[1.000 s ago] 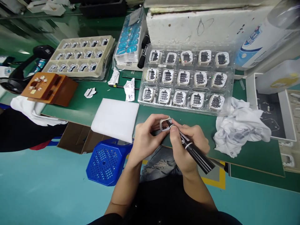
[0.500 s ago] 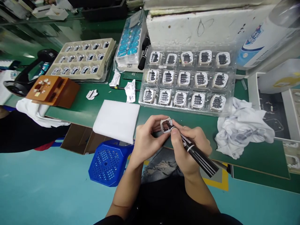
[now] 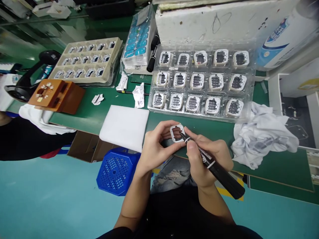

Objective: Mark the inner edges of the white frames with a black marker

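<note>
My left hand (image 3: 158,142) is closed around a small white square frame with rounded corners (image 3: 172,132), its dark-edged opening facing up. In my right hand (image 3: 208,156) is a black marker pen (image 3: 225,177), its tip against or very close to the frame's inner right edge; actual contact cannot be made out. Both hands are over the front edge of the green table. Just beyond them sits a clear plastic tray (image 3: 199,116) with several similar white square parts (image 3: 192,103), each showing a dark pattern inside.
A white foam sheet (image 3: 124,127) lies left of my hands, a crumpled white cloth (image 3: 261,136) right. Farther left are an orange fixture block (image 3: 72,98) and a beige tray (image 3: 113,71) of parts. A blue stool (image 3: 116,172) stands below; another person's dark sleeve (image 3: 30,139) shows at left.
The marker and my right hand have shifted slightly right and down. The white frame has turned to face up more, so its opening shows more fully.
</note>
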Motion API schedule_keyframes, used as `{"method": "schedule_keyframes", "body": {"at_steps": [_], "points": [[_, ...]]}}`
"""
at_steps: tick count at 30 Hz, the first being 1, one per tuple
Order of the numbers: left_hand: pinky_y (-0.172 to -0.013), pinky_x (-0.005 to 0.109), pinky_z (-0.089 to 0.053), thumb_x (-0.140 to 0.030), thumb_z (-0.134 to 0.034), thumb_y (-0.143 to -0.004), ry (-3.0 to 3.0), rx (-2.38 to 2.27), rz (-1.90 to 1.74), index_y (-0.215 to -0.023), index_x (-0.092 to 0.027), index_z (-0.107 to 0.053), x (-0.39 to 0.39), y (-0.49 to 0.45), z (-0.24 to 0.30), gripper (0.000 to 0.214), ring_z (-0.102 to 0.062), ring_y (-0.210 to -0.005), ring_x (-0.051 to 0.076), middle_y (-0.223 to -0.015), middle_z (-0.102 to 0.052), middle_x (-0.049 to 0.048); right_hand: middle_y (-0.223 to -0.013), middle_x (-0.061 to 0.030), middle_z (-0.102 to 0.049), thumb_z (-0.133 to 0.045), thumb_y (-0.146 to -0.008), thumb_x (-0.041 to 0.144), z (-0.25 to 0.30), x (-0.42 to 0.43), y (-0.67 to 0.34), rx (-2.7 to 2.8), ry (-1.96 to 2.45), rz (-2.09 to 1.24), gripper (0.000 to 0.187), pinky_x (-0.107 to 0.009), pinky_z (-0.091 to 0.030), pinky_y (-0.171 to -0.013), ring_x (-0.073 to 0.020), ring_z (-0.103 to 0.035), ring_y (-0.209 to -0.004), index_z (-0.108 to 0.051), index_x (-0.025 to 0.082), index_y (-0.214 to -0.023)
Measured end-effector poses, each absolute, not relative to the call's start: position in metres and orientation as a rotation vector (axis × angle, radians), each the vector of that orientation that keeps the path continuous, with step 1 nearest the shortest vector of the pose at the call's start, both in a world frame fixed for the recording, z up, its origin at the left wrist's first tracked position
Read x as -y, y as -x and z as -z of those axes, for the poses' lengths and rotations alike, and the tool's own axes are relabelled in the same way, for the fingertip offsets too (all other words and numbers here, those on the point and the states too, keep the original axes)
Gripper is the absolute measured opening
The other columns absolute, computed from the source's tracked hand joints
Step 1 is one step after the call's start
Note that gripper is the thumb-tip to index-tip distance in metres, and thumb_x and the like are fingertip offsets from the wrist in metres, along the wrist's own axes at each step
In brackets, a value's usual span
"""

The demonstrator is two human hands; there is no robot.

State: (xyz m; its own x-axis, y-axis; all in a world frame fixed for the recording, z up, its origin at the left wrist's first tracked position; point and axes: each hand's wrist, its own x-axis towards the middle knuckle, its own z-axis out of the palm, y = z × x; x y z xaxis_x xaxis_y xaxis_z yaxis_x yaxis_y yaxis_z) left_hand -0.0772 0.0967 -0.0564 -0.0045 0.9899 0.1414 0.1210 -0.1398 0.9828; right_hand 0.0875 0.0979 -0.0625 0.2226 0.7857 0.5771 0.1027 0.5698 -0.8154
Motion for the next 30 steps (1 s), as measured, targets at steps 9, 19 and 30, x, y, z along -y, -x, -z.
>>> {"method": "schedule_keyframes", "body": {"at_steps": [9, 19, 30], "points": [[-0.110, 0.028, -0.079, -0.022, -0.099, -0.104, -1.516, -1.232, -1.324, -0.146, -0.024, -0.078, -0.094, 0.078, 0.065, 0.047, -0.097, -0.118, 0.021, -0.132, -0.096, 0.0069, -0.082, 0.0072, -0.072, -0.083, -0.102, 0.005, 0.055, -0.104, -0.079, 1.344, 0.876, -0.465, 0.024, -0.045, -0.087, -0.099, -0.0206, -0.086, -0.072, -0.073, 0.026, -0.106], [-0.110, 0.031, -0.080, -0.026, -0.093, -0.110, -1.617, -1.336, -1.285, -0.151, -0.027, -0.076, -0.091, 0.075, 0.067, 0.045, -0.096, -0.119, 0.022, -0.137, -0.094, 0.0063, -0.082, 0.0074, -0.069, -0.084, -0.104, 0.008, 0.058, -0.103, -0.080, 1.309, 0.876, -0.477, 0.021, -0.044, -0.087, -0.099, -0.0201, -0.086, -0.074, -0.075, 0.026, -0.106], [-0.109, 0.034, -0.081, -0.039, -0.102, -0.104, -1.503, -1.273, -1.245, -0.150, -0.024, -0.078, -0.093, 0.077, 0.064, 0.054, -0.097, -0.119, 0.025, -0.130, -0.095, 0.0079, -0.080, 0.0055, -0.069, -0.085, -0.115, 0.020, 0.065, -0.097, -0.087, 1.253, 0.815, -0.629, 0.013, -0.065, -0.086, -0.104, -0.0199, -0.075, -0.066, -0.076, 0.025, -0.107]]}}
